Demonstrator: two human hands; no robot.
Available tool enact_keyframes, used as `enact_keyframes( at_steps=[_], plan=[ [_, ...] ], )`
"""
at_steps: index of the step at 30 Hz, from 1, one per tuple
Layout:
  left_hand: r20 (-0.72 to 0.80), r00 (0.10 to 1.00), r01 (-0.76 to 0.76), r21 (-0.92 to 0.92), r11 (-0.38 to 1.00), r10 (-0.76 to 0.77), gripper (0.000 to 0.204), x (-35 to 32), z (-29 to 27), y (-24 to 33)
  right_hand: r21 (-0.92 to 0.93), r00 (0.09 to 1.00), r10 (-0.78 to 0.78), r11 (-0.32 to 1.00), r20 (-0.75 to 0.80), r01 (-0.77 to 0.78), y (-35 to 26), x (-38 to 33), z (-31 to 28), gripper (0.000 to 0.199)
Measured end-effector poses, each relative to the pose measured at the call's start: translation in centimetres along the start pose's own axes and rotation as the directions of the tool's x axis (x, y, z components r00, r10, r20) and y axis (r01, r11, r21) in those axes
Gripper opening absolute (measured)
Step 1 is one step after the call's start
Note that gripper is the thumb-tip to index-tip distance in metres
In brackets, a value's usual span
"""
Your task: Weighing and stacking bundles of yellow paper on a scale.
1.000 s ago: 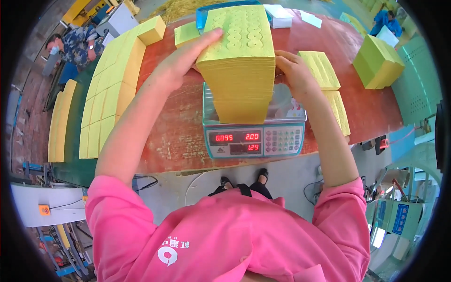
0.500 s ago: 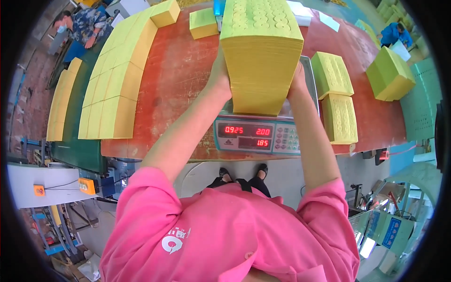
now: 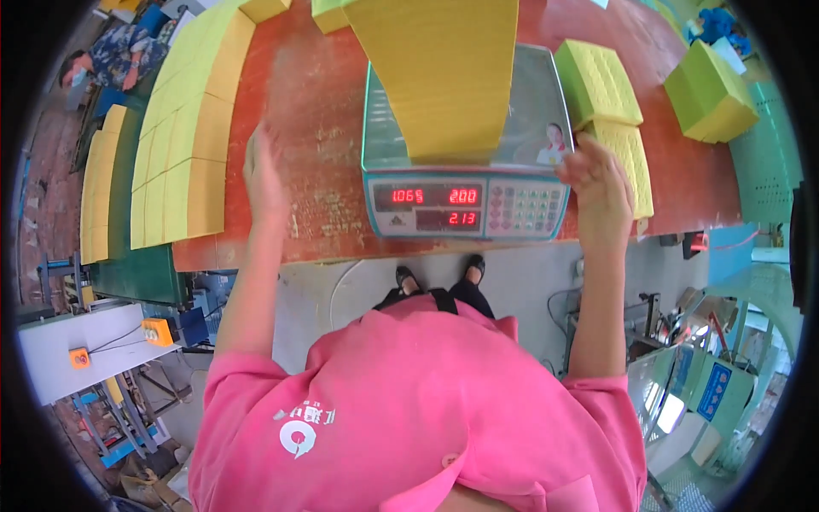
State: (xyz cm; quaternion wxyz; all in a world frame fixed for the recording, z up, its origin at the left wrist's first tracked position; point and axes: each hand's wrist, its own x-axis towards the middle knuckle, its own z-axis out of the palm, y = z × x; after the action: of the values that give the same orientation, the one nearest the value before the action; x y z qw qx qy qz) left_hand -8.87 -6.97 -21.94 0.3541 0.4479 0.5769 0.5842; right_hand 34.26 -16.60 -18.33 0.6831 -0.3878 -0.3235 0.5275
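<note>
A person's bare hands stand empty on either side of a weighing scale, the left hand [image 3: 266, 186] open with fingers pointing far, over a red tabletop [image 3: 299, 111], and the right hand [image 3: 604, 189] loosely curled around nothing at the scale's near right corner. Between them, touched by neither, a tall stack of yellow paper [image 3: 439, 85] stands on the metal pan of the digital scale [image 3: 522, 180], its top beyond the far edge of view. Red digits glow on the display panel [image 3: 431, 207], left of a keypad [image 3: 526, 208]; a portrait sticker [image 3: 554, 145] marks the pan's right side. Two shorter yellow stacks [image 3: 599, 81] lie right of the scale, one behind the other, with a larger yellow block [image 3: 710, 94] farther right. Long rows of yellow stacks [image 3: 183, 128] line the left. White lettering and a ring-shaped logo [image 3: 297, 439] show on the person's pink shirt [image 3: 401, 384]. At right, a blue label [image 3: 714, 392] bears pale characters, too small to read.
</note>
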Motion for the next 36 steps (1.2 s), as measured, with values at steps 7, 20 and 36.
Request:
enact_keyframes(
  at_steps=[7, 20, 36],
  plan=[
    [-0.100, 0.979, 0.188, 0.136, 0.973, -0.175, 0.022, -8.4, -9.0, -7.9, 0.072, 0.973, 0.123, 0.991, -0.194, -0.111, 4.3, -10.3, -3.9, 0.029],
    [-0.130, 0.957, 0.260, -0.008, 0.966, -0.259, 0.016, -8.9, -8.8, -6.9, 0.176, 0.978, 0.114, 0.981, -0.173, -0.083, 4.4, -9.3, -2.0, 0.023],
    [0.669, 0.738, -0.236, 0.135, 0.962, 0.087, 0.007, -18.3, 16.4, 11.1, 0.206, 0.949, 0.314, 0.929, -0.003, -0.307, 2.4, -7.0, -7.2, 0.020]
  ],
)
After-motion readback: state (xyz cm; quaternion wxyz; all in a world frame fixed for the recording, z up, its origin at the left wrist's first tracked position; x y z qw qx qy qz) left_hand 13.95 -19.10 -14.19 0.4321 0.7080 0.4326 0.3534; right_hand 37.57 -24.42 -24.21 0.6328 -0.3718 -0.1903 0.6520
